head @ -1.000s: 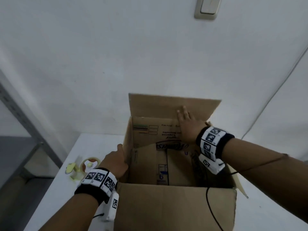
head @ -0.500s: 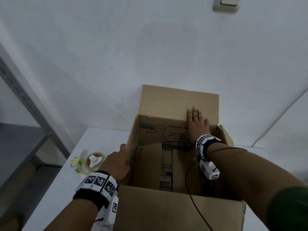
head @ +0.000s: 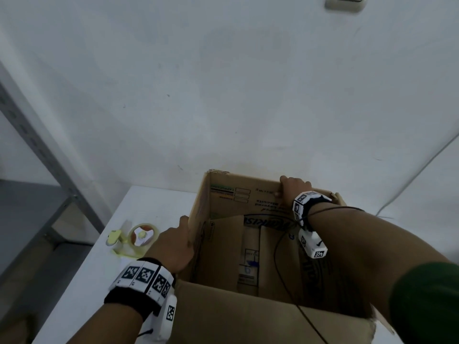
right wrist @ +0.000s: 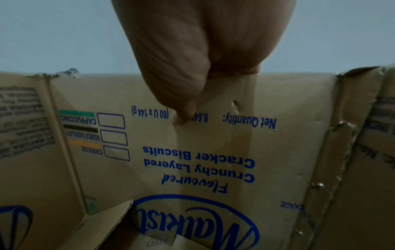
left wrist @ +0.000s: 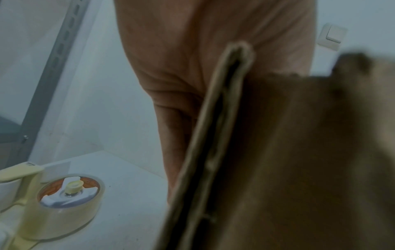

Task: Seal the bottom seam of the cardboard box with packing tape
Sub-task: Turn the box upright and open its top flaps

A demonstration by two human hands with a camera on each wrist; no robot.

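1. We've got the cardboard box [head: 248, 316] sitting open side up on the white table [head: 82, 281], close to the wall [head: 223, 83]. The printing on its inner walls reads upside down in the right wrist view.

2. What's inside: pretty much just cardboard. Down at the bottom, the inner flaps [head: 250, 252] are folded in, with a seam running between them, and one flap on the left stands partly raised. A thin black cable [head: 280, 274] from our right wrist hangs down into the box. We can't make out any loose contents beyond that.

3. Our right hand [head: 293, 186] reaches across the opening and grips the far wall's top edge: fingers hooked over the rim, thumb [right wrist: 183, 116] pressed on the printed inner face.

4. Our left hand [head: 173, 247] lies against the outside of the left wall, thumb up by the rim. The left wrist view shows the palm right against the wall's edge, but we honestly can't tell if the fingers curl round it or just lie flat.

5. The hands are well apart, one on each of two neighbouring walls.

6. The tape dispenser [head: 136, 240], pale yellow with a roll of clear packing tape on it, lies on the table just left of our left hand, not touched by either hand.
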